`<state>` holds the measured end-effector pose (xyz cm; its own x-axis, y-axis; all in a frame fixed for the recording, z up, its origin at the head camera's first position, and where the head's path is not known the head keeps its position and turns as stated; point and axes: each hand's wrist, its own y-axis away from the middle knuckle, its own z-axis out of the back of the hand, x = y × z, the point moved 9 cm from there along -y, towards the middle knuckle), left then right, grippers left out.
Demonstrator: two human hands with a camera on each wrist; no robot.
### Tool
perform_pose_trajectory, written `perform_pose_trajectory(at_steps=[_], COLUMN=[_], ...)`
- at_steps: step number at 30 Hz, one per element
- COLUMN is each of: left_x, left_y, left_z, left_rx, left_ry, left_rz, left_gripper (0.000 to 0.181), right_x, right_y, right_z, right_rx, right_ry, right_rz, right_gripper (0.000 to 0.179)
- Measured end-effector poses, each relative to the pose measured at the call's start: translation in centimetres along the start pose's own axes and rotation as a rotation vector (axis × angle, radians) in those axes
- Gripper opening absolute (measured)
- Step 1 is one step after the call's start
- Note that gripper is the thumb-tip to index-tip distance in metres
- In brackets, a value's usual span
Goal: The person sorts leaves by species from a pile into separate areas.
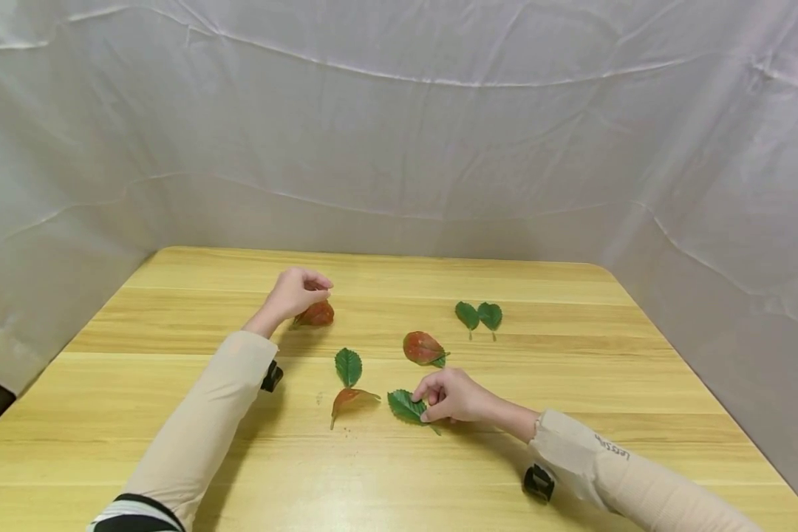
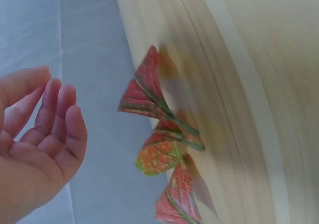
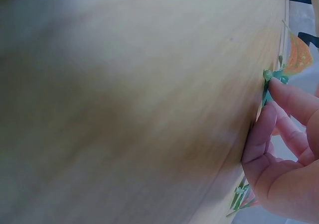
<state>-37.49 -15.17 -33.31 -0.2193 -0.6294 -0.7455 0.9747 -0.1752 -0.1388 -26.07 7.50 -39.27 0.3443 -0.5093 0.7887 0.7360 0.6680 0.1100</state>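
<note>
My left hand (image 1: 297, 293) hovers above the red leaves (image 1: 317, 314) at the back left of the table. Its fingers are loosely bent, and the left wrist view shows nothing between them. In that view several curled red leaves (image 2: 144, 87) stand on the wood, apart from the hand. Lower in the head view, my right hand (image 1: 455, 397) pinches the edge of a green leaf (image 1: 404, 406) between thumb and index finger. The leaf lies at table height. From the right wrist, fingertips (image 3: 275, 86) meet the green leaf, which is partly hidden.
Left of the right hand lie a green leaf (image 1: 349, 366) and a curled orange-red leaf (image 1: 347, 399). A red leaf (image 1: 422, 347) overlaps a green one behind the hand. Two green leaves (image 1: 490, 315) lie side by side farther right. Pale cloth (image 1: 399, 148) surrounds the wooden table (image 1: 572, 355).
</note>
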Motion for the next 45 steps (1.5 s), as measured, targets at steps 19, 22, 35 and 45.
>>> perform_pose_trajectory(at_steps=[19, 22, 35, 45], left_x=[-2.4, -2.7, -4.3, -6.4], left_y=[1.7, 2.0, 3.8, 5.6], left_z=[-2.0, -2.4, -3.4, -4.4], left_rx=[0.096, 0.116, 0.156, 0.204], left_ry=[0.123, 0.125, 0.063, 0.004], left_rz=[-0.074, -0.077, -0.184, -0.265], left_gripper=[0.014, 0.013, 0.010, 0.007], right_x=[-0.1, -0.1, -0.2, 0.0], right_y=[-0.1, -0.2, -0.1, -0.1], right_z=[0.0, 0.0, -0.1, -0.1], right_rx=[0.004, 0.003, 0.005, 0.004], right_ry=[-0.004, -0.005, -0.011, -0.009], right_rz=[0.002, 0.008, 0.010, 0.015], right_gripper=[0.017, 0.017, 0.017, 0.017])
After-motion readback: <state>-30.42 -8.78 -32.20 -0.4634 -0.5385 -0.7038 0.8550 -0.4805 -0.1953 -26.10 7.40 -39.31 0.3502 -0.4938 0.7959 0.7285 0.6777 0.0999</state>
